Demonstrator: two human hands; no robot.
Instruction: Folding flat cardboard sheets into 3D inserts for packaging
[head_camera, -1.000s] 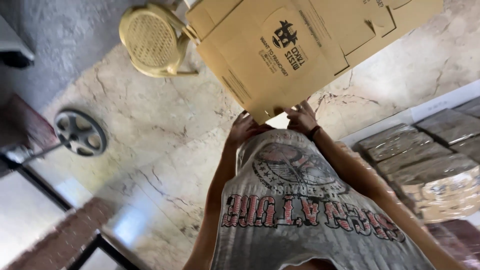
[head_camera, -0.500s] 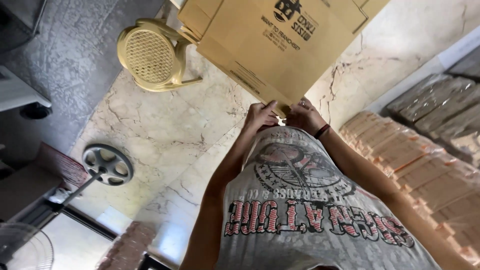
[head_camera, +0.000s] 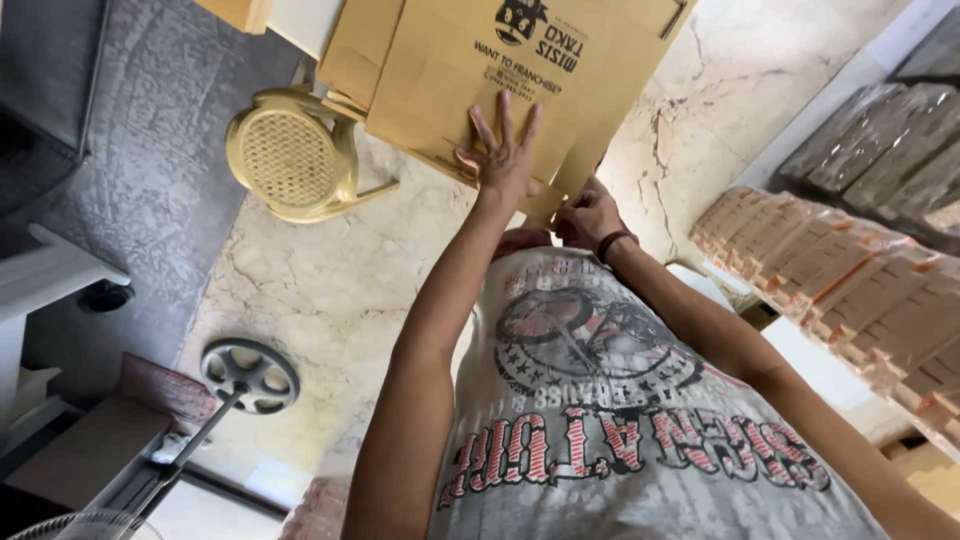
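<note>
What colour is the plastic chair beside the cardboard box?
Pale yellow, with a woven mesh-pattern seat: the plastic chair shows best in the head view, left of the cardboard box.

I see my left hand (head_camera: 503, 150) pressed flat, fingers spread, against the printed face of a large cardboard box (head_camera: 480, 80). My right hand (head_camera: 590, 215) pinches the box's lower corner flap. Beside the box stands a yellow plastic chair (head_camera: 290, 155) on the marble floor (head_camera: 330, 290). Wrapped brown stacks (head_camera: 830, 270) line the right side.
</note>
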